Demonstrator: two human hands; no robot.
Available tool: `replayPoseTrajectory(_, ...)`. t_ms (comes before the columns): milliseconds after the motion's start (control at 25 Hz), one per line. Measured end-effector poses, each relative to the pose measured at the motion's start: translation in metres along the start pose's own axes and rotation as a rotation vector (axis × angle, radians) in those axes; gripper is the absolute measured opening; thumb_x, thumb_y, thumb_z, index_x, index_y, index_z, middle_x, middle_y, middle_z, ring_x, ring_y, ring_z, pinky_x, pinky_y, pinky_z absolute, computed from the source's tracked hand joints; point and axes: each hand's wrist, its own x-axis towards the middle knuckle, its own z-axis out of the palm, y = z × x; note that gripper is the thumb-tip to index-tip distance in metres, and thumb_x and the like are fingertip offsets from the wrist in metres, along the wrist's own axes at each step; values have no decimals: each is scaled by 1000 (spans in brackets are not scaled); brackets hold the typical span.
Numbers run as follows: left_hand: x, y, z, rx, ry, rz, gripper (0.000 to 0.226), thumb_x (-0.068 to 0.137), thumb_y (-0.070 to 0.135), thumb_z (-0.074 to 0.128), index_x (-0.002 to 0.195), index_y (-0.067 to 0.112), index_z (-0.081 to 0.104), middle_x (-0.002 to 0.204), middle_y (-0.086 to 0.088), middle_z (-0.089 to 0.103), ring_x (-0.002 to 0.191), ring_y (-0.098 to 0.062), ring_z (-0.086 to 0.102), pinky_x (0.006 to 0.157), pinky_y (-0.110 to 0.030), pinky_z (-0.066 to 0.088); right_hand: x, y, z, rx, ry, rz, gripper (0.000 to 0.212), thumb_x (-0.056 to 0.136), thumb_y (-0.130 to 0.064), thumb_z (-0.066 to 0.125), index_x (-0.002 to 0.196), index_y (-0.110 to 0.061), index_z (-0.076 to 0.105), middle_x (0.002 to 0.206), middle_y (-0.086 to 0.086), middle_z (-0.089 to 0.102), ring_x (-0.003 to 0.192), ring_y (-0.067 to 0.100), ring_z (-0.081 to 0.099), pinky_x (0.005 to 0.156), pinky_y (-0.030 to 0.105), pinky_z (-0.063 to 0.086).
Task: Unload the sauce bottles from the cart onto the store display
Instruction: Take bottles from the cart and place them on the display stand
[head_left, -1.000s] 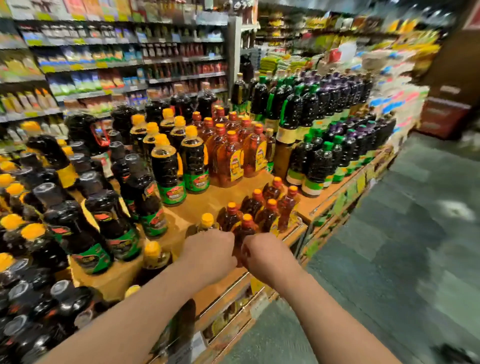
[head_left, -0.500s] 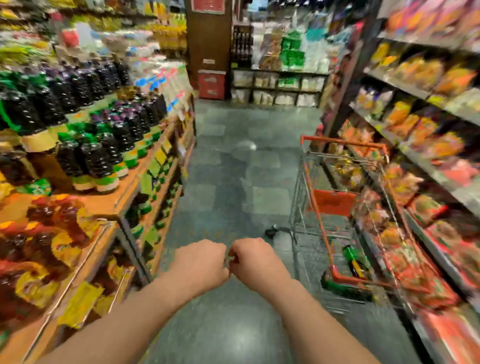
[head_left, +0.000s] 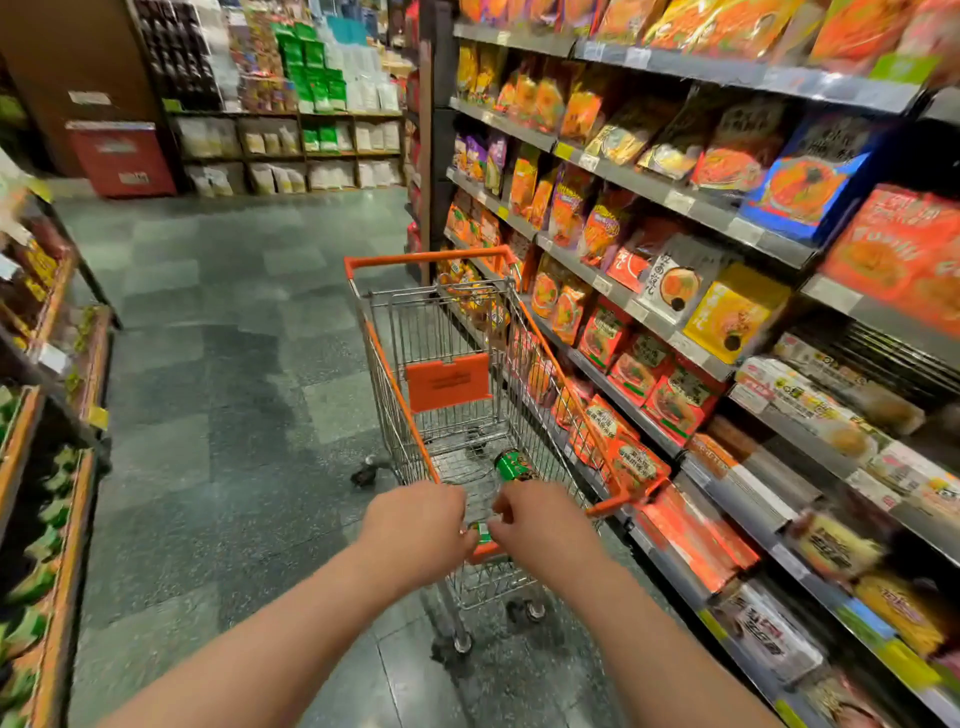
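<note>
Display (head_left: 62, 364): wooden tiers along the left edge of the aisle, badly blurred; only dark and green-labelled goods can be made out on them.
Floor (head_left: 234, 364): grey-green tiles running down the aisle to far shelves of pale and green bags.
Red bin (head_left: 122, 158): stands at the far left end of the aisle, against a brown wall.
Left hand (head_left: 415, 530): held over the near end of the cart, fingers curled under, knuckles up; whether they hold anything I cannot tell.
Sauce bottle, near (head_left: 483, 535): a small green-labelled bit showing between the two hands, at the near end of the cart basket.
Right hand (head_left: 540, 525): just beside the left, fingers curled toward that bottle; actual contact is hidden.
Cart (head_left: 426, 260): wire basket with orange trim, parked tight against the right-hand shelving, orange flap on its far wall.
Sauce bottle, lying (head_left: 514, 465): dark, green label, on its side on the basket floor, toward the right wall.
Shelving (head_left: 675, 202): grey metal shelves on the right, packed with orange, yellow and blue packets.
</note>
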Motion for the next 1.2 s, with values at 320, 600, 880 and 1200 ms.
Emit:
replayPoseTrajectory(320, 202, -18, -10, 12, -3, 175, 37, 94, 46, 52, 120, 20, 52, 117, -4, 62, 108, -28, 60, 78, -37, 48, 150, 85, -4, -7, 63, 299, 21, 86, -29, 58, 91, -11, 66, 87, 6, 66, 81, 24, 61, 61, 31, 44)
replayPoseTrajectory(600, 358, -12, 70, 67, -195, 219, 41, 90, 41, 54, 126, 22, 51, 120, -9, 56, 111, -31, 56, 80, -41, 49, 244, 177, 74, 93, -99, 460, 17, 82, -32, 62, 87, -17, 55, 92, 5, 61, 89, 27, 60, 67, 33, 44)
replayPoseTrajectory(880, 472, -14, 208, -6, -474, 40, 65, 88, 43, 58, 145, 24, 32, 148, -12, 38, 133, -31, 40, 103, -43, 43, 336, 265, 226, 140, -395, 525, 66, 77, -37, 66, 134, -15, 39, 125, 10, 50, 116, 30, 50, 94, 39, 47)
replayPoseTrajectory(1200, 512, -5, 317, -49, -629, -76, 66, 87, 37, 59, 145, 19, 32, 149, -13, 31, 134, -33, 37, 105, -48, 41, 372, 340, 342, 117, -694, 648, 115, 81, -51, 67, 151, -16, -17, 152, 18, 18, 138, 34, 24, 111, 42, 29)
